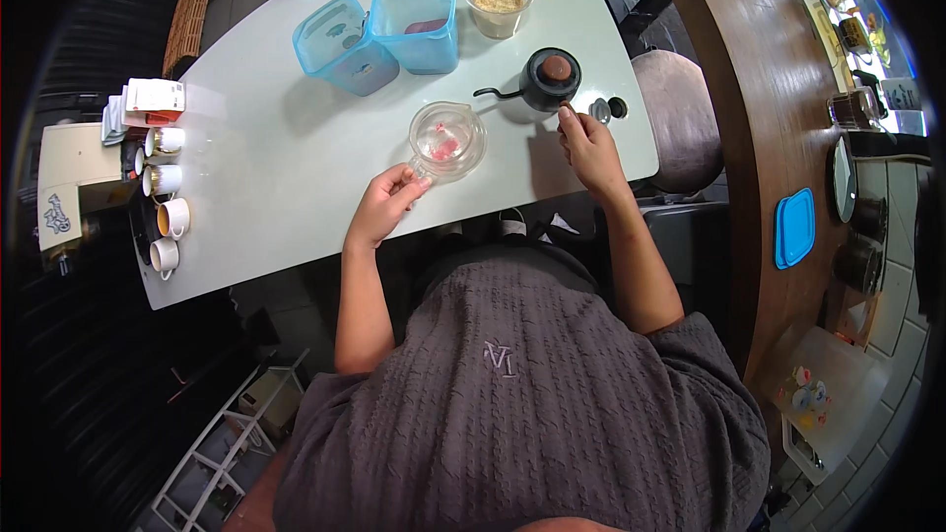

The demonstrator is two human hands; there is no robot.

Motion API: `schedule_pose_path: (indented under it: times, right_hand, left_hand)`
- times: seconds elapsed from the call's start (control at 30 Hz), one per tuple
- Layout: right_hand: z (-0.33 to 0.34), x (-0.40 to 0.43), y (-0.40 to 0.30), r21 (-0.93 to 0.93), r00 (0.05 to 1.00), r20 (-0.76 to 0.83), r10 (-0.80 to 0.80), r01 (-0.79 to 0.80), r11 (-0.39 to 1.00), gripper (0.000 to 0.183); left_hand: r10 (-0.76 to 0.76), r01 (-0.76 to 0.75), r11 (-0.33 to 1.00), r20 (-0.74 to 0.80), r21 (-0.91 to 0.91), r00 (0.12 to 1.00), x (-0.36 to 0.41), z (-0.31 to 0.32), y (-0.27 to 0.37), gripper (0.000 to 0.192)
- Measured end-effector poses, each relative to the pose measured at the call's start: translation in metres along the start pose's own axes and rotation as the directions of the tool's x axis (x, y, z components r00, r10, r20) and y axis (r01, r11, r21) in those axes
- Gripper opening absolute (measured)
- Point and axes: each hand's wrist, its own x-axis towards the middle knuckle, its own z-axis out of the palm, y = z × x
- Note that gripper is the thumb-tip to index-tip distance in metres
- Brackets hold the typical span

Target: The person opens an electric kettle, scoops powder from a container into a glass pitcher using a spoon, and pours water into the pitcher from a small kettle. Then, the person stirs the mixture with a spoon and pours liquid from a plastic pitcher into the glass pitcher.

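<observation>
My left hand [390, 201] grips the handle of a clear glass jug [473, 151] near the table's front edge. A small pink-red substance [445, 148] shows inside the jug. On the right, my right hand [589, 151] holds the handle of a black gooseneck kettle [545, 92], whose lid bears a brown knob [556, 68]. The kettle's thin spout points left, towards the jug but apart from it. Whether the kettle rests on the table is hard to tell. Beside my right fingers is a small clear glass item [600, 111].
Two blue translucent containers [414, 52] and a clear cup [499, 4] of tan granules stand at the back of the white table [251, 185]. Several cups [162, 180] line its left end. A round stool [676, 118] and wooden counter [746, 185] with blue lids [795, 227] are at right.
</observation>
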Motion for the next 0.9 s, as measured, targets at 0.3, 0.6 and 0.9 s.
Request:
schedule_pose_path:
  times: [0.3,0.6,0.9]
  right_hand:
    - [-0.004,-0.028,-0.03,0.046,0.992,-0.122,-0.014,0.02,0.999,0.038]
    - [0.013,-0.064,-0.065,-0.085,0.976,-0.185,-0.117,0.102,0.991,0.034]
    - [0.026,-0.079,-0.079,-0.103,0.965,-0.187,-0.182,0.165,0.981,0.03]
  left_hand:
    - [0.032,-0.034,0.999,0.033,0.032,0.999,0.002,-0.004,0.002,0.022]
    - [-0.025,0.022,0.998,0.058,0.05,0.998,0.004,-0.008,0.003,0.033]
    - [-0.044,0.027,0.986,0.099,0.164,0.994,0.009,-0.012,0.003,0.038]
